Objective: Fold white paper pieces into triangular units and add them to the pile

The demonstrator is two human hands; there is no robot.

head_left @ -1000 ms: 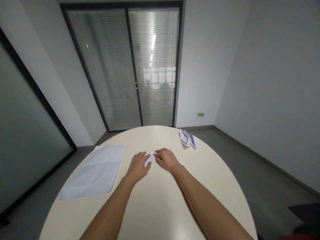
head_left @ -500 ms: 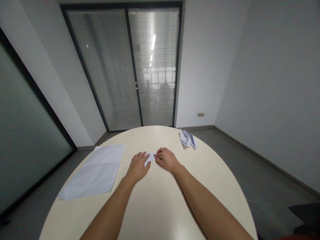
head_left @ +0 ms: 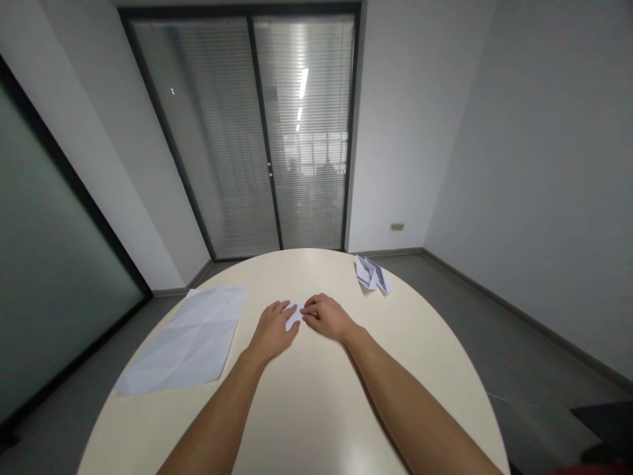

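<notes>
A small piece of folded white paper (head_left: 293,318) lies on the table between my two hands, partly hidden under their fingers. My left hand (head_left: 274,330) rests flat over its left side, fingers spread and thumb apart. At the paper's right edge, my right hand (head_left: 328,316) has its fingers curled and drawn together against the paper. How much paper lies under those fingertips is hidden.
The round cream table (head_left: 306,409) fills the foreground. Creased white paper sheets (head_left: 190,340) lie flat at its left. Near the far right edge stand folded white paper pieces (head_left: 370,274). A glass door with blinds (head_left: 237,145) stands beyond.
My right hand's fingertips have shifted slightly left over the paper's right side, covering more of it. My left hand has stayed in place.
</notes>
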